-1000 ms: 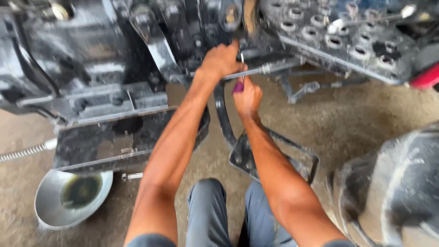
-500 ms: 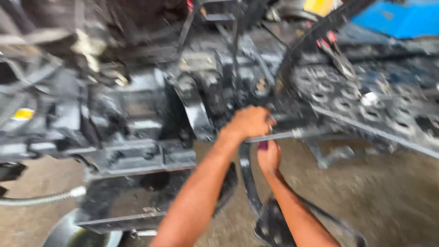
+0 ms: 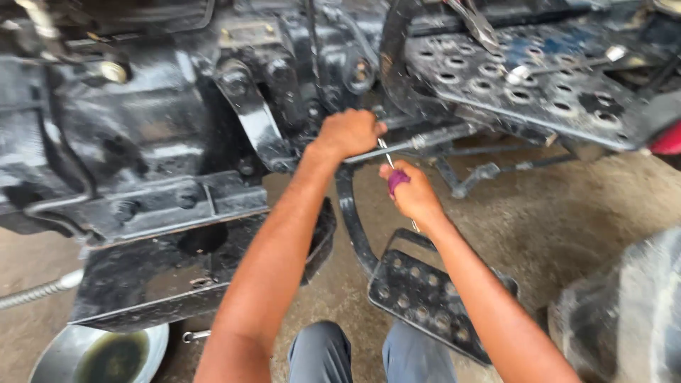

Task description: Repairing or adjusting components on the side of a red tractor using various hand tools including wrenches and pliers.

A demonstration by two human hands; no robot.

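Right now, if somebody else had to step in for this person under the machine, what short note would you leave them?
Left hand: closed around the thin metal rod that runs along under the black machine body.
Right hand: closed on a purple-handled tool, its slim shaft pointing up at the rod beside the left hand.
Around: perforated foot plate above right, black pedal below the hands, metal bowl of dark oil on the floor at lower left.
Done: both hands set at the rod joint.
Left: the rod is in place; whether it is loose cannot be told.
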